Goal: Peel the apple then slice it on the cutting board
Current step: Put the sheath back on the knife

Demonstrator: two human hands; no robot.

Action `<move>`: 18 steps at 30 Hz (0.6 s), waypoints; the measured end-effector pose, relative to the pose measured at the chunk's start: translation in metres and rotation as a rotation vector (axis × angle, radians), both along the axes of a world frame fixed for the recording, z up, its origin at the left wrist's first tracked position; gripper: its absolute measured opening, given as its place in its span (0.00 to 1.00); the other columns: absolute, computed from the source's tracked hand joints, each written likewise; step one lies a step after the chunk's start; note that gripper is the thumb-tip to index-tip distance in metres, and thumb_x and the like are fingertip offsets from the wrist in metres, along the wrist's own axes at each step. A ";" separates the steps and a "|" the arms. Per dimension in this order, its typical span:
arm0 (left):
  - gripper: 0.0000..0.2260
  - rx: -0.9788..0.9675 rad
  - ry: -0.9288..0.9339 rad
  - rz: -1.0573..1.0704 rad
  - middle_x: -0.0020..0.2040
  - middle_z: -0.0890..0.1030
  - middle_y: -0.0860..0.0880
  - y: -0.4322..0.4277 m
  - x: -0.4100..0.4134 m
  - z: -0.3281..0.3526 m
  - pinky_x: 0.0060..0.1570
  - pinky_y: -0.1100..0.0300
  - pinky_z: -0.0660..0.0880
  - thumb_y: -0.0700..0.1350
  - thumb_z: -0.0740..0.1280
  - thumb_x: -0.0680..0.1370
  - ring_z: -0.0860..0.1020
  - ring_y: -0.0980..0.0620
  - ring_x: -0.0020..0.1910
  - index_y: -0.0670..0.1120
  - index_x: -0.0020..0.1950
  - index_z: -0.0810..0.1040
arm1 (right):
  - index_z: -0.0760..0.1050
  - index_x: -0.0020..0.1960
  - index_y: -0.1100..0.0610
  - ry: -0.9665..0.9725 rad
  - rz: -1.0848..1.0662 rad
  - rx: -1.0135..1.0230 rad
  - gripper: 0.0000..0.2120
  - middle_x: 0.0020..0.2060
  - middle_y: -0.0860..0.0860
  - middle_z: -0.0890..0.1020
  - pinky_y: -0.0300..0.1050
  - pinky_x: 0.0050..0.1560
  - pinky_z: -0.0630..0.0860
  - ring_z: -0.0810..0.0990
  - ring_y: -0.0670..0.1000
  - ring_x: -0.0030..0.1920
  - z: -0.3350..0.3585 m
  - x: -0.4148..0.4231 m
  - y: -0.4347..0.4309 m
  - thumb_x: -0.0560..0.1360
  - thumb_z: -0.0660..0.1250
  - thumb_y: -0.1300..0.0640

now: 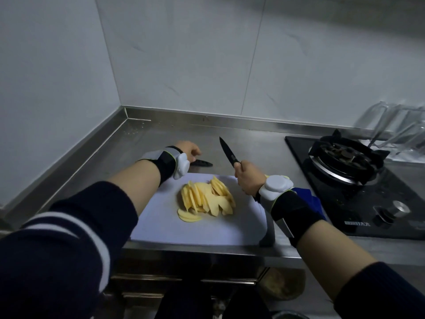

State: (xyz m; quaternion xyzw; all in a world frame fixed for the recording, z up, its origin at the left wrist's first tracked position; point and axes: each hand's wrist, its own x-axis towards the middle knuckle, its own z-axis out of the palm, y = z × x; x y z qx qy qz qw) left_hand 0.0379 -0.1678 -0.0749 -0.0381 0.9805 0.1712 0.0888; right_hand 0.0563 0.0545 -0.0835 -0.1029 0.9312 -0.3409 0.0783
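I see my right hand (249,178) wrapped tight round the handle of a black knife (228,153), the blade pointing up and away from me, clear of the board, over the steel table (161,134). My left hand (189,149) reaches past the far left corner of the white cutting board (184,231) and comes down on the near end of a black sheath (202,162) lying on the table. Its fingers bend towards the sheath, but the back of the hand hides them, so I cannot tell whether they close round it. The apple (207,199) is peeled and cut: a fanned heap of pale yellow slices lies on the board, between my two forearms, with a couple of slices just beside the heap on the near side. A blue cloth (310,199) shows behind my right wrist, beside the black gas stove (345,157) at the right.
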 end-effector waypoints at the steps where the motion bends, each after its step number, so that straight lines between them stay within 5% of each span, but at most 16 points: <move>1: 0.20 -0.039 -0.036 -0.020 0.70 0.74 0.46 -0.001 -0.002 0.000 0.65 0.56 0.68 0.40 0.65 0.80 0.72 0.46 0.68 0.44 0.71 0.71 | 0.68 0.44 0.59 0.002 0.013 0.011 0.16 0.40 0.60 0.75 0.56 0.48 0.75 0.72 0.59 0.40 0.002 0.000 0.000 0.83 0.50 0.50; 6: 0.22 -0.145 -0.032 -0.057 0.68 0.75 0.44 0.004 -0.018 -0.009 0.61 0.56 0.70 0.42 0.69 0.78 0.73 0.44 0.65 0.44 0.71 0.70 | 0.68 0.46 0.59 0.021 0.046 0.076 0.15 0.41 0.59 0.74 0.56 0.50 0.74 0.71 0.58 0.41 -0.002 -0.013 -0.003 0.83 0.50 0.50; 10: 0.15 -0.006 0.061 -0.012 0.61 0.79 0.42 -0.004 -0.017 -0.015 0.56 0.56 0.71 0.41 0.69 0.78 0.76 0.43 0.59 0.42 0.64 0.77 | 0.68 0.45 0.59 0.045 0.060 0.109 0.15 0.41 0.59 0.74 0.57 0.51 0.74 0.72 0.58 0.41 -0.005 -0.011 -0.002 0.83 0.50 0.51; 14: 0.08 0.673 0.294 0.226 0.44 0.80 0.44 -0.003 -0.001 -0.013 0.43 0.58 0.75 0.37 0.71 0.76 0.78 0.48 0.43 0.39 0.54 0.78 | 0.68 0.45 0.60 0.069 0.073 0.076 0.15 0.42 0.62 0.77 0.51 0.48 0.71 0.75 0.62 0.45 -0.005 -0.007 0.004 0.83 0.52 0.51; 18: 0.07 1.390 0.243 0.385 0.43 0.80 0.45 0.006 0.027 0.002 0.34 0.59 0.81 0.34 0.65 0.78 0.83 0.54 0.36 0.44 0.45 0.71 | 0.72 0.46 0.63 0.103 0.116 -0.007 0.17 0.44 0.64 0.79 0.55 0.51 0.73 0.77 0.64 0.46 0.001 0.007 0.011 0.83 0.52 0.53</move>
